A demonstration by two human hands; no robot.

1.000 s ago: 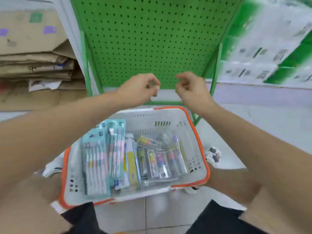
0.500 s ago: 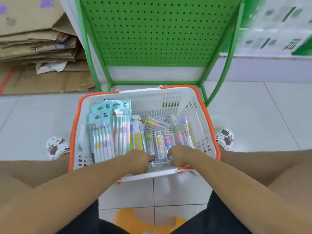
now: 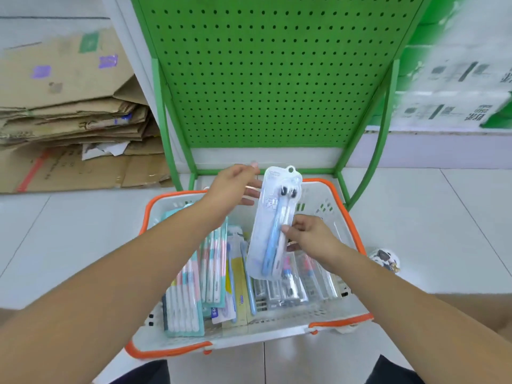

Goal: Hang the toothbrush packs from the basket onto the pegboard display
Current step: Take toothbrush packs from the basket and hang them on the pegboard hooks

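Right hand (image 3: 310, 236) pinches the clear two-brush toothbrush pack (image 3: 273, 223); left hand (image 3: 235, 187) loose beside it. I'd steady its top hole.

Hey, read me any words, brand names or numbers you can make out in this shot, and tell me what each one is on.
None can be read for certain.
Held toothbrush pack: pale print, too faint.
Packs in the basket: small labels, blurred.
Green and white cartons: dark characters, motion-blurred.
Flattened cardboard: marks and stickers, illegible.
Pegboard: no text.
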